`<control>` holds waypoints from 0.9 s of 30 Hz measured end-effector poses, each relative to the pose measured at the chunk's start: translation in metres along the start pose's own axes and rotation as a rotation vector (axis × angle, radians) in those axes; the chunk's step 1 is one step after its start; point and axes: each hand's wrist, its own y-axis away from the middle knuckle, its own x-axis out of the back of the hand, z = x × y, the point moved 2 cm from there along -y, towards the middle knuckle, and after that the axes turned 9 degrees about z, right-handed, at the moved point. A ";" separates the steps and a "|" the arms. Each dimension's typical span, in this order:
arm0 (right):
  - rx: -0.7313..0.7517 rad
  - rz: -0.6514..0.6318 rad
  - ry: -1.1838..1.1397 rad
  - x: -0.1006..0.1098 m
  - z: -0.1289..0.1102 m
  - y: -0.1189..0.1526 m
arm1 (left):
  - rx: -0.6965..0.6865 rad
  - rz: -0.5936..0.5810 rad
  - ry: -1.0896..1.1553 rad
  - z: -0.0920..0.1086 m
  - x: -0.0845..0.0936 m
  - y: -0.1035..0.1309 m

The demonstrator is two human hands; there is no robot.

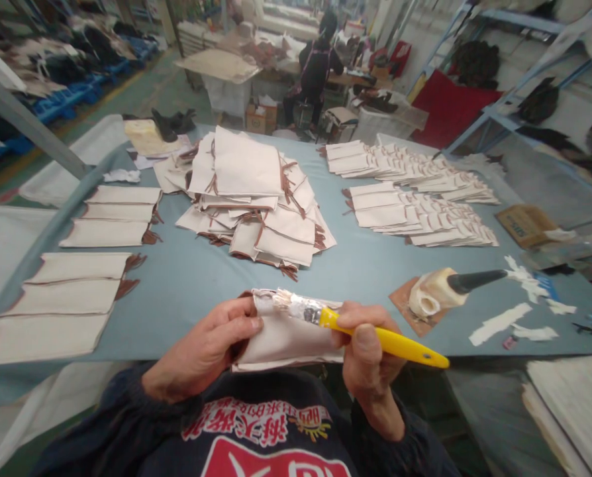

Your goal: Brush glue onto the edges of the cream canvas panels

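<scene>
A cream fabric piece with brown edging [289, 341] is held up at the near edge of the table, in front of my body. My left hand [211, 338] grips its left end, thumb on top and the fingers partly hidden behind it. In my right hand [370, 344] is a paintbrush [388, 343] with a yellow handle. Its whitish, coated bristles point left and touch the upper edge of the fabric piece. The fingers of that hand wrap round the handle and also lie against the fabric's right end.
A messy pile of similar pieces [249, 165] stands mid-table. Overlapping rows lie at left [72, 285] and right [420, 215]. A crusted bottle with a dark nozzle [432, 291] sits on a brown square, near white scraps [499, 323] and a cardboard box [524, 224]. A person [318, 73] sits beyond.
</scene>
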 end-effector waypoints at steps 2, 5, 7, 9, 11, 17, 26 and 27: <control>0.027 -0.055 0.061 -0.007 0.002 0.008 | -0.011 0.010 0.002 0.000 0.001 0.000; 0.081 -0.059 0.073 -0.020 0.002 0.012 | -0.046 0.037 0.020 0.000 0.001 0.001; 0.053 0.017 -0.005 -0.024 0.001 0.009 | -0.069 0.029 0.045 -0.001 0.002 0.002; -0.019 0.148 -0.059 -0.021 0.000 0.003 | -0.092 -0.004 0.072 -0.002 0.004 0.002; -0.077 0.260 -0.057 -0.016 0.001 -0.003 | -0.111 -0.036 0.091 -0.002 0.008 0.002; 0.036 0.302 0.007 -0.018 0.001 -0.010 | -0.302 -0.010 -0.211 0.007 0.019 0.004; -0.193 0.351 0.001 -0.014 -0.012 -0.027 | -1.286 0.218 -1.324 -0.003 0.014 0.000; -0.225 0.344 0.010 -0.011 -0.011 -0.026 | -1.348 0.239 -1.383 -0.006 0.015 -0.002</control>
